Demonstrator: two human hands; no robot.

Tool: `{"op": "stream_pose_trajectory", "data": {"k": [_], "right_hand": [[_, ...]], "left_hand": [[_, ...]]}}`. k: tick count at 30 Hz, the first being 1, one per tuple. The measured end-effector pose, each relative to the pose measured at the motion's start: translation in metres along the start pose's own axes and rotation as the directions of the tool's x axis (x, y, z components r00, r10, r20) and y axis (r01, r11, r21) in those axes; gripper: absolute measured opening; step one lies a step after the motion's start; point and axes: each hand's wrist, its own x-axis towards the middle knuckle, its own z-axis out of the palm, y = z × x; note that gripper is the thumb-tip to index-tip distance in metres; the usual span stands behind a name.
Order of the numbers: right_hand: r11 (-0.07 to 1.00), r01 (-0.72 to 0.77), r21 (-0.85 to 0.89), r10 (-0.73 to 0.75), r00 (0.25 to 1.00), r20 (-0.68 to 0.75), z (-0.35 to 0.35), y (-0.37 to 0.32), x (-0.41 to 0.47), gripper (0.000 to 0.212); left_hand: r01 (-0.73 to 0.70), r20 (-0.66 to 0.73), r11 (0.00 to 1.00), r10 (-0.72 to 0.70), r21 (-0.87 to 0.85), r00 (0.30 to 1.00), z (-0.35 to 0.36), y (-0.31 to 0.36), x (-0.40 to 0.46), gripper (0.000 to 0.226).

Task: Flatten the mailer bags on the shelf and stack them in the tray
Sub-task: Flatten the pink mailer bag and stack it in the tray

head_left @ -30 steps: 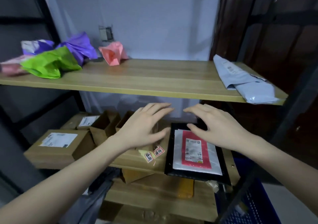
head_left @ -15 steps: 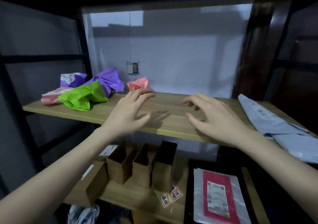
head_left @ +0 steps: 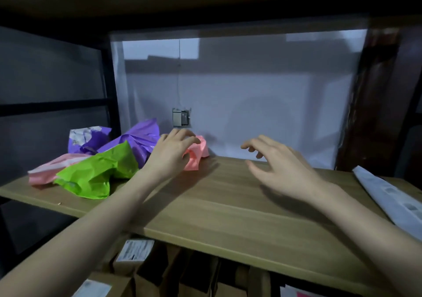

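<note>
Below the shelf's front edge, cardboard boxes (head_left: pixel 137 260) with white labels stood on a lower level, and a sliver of pink and white (head_left: pixel 296 293) showed at the bottom right, too cut off to identify.

Both forearms reached in over the front edge of the wooden shelf (head_left: pixel 228 205). The right hand (head_left: pixel 280 164) hovered above the bare middle of the board, fingers spread and loosely bent, holding nothing. Along the right edge lay a long pale grey mailer bag (head_left: pixel 392 196), mostly flat, with faint printed patches on it.

Near the left front corner sat a bright green mailer bag (head_left: pixel 98 171), heavily crumpled and puffed up. Just behind it, touching it, a pale pink mailer bag (head_left: pixel 50 169) with a white strip lay flatter toward the left edge.

Further in, the left hand (head_left: pixel 171 153) was laid over a small salmon-pink mailer bag (head_left: pixel 196 157), fingers curled round its top; the bag was scrunched into a tight lump near the back edge, left of centre. Beside that hand a purple mailer bag (head_left: pixel 139 139) rose in creased folds, and behind it stood another purple bag with a white pattern (head_left: pixel 88 137), also wrinkled.

At the back, a white wall (head_left: pixel 251 95) carried a small grey socket (head_left: pixel 181 117) just above the shelf.
</note>
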Motion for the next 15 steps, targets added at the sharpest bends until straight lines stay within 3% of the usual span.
{"op": "stream_pose_trajectory", "data": {"k": [5, 9, 12, 15], "right_hand": [[1.000, -0.012, -0.012, 0.012, 1.000, -0.008, 0.010, 0.011, 0.015, 0.029], [0.998, -0.016, -0.058, 0.015, 1.000, -0.009, 0.016, 0.024, 0.022, 0.029], [0.998, -0.041, -0.052, 0.039, 0.998, -0.042, 0.017, 0.040, 0.029, 0.030], [0.999, -0.051, 0.011, 0.051, 0.995, -0.083, 0.018, 0.057, 0.034, 0.035]], "left_hand": [[-0.088, 0.120, 0.993, 0.079, 0.075, 0.990, 0.031, -0.015, 0.026, 0.039], [-0.107, 0.069, 0.994, 0.104, 0.036, 0.992, 0.044, -0.015, 0.044, 0.017], [0.055, -0.054, 0.956, -0.074, -0.286, 0.996, 0.041, 0.000, 0.057, 0.019], [0.202, -0.058, 0.750, -0.305, -0.630, 0.951, 0.035, 0.029, 0.073, 0.012]]}}
